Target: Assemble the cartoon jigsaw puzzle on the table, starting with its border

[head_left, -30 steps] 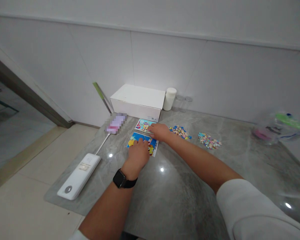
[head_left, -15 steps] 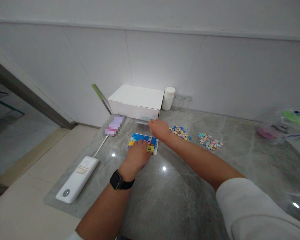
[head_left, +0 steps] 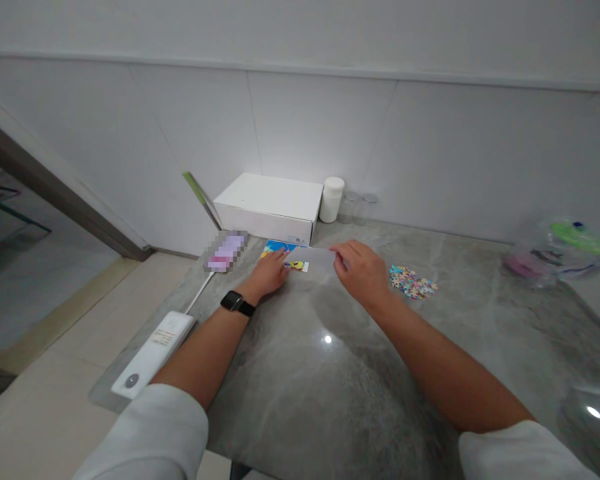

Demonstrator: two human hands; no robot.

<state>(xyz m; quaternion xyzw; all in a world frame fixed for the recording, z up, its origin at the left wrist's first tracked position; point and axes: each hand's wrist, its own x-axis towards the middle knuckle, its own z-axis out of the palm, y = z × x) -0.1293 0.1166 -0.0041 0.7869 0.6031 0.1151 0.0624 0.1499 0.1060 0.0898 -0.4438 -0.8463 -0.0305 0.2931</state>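
On the worktop — a white box beside a white bottle, a blurred-out phone, a long white device, and a clear plastic bag at far right.

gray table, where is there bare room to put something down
Bare tabletop shows in the wide front stretch between left forearm and right forearm, and between the puzzle pieces and the plastic bag. It is crowded around the left hand, right hand and picture card, and behind them at the white box and bottle.

Grey marble tbl vs pale wall; lt flr tiles.
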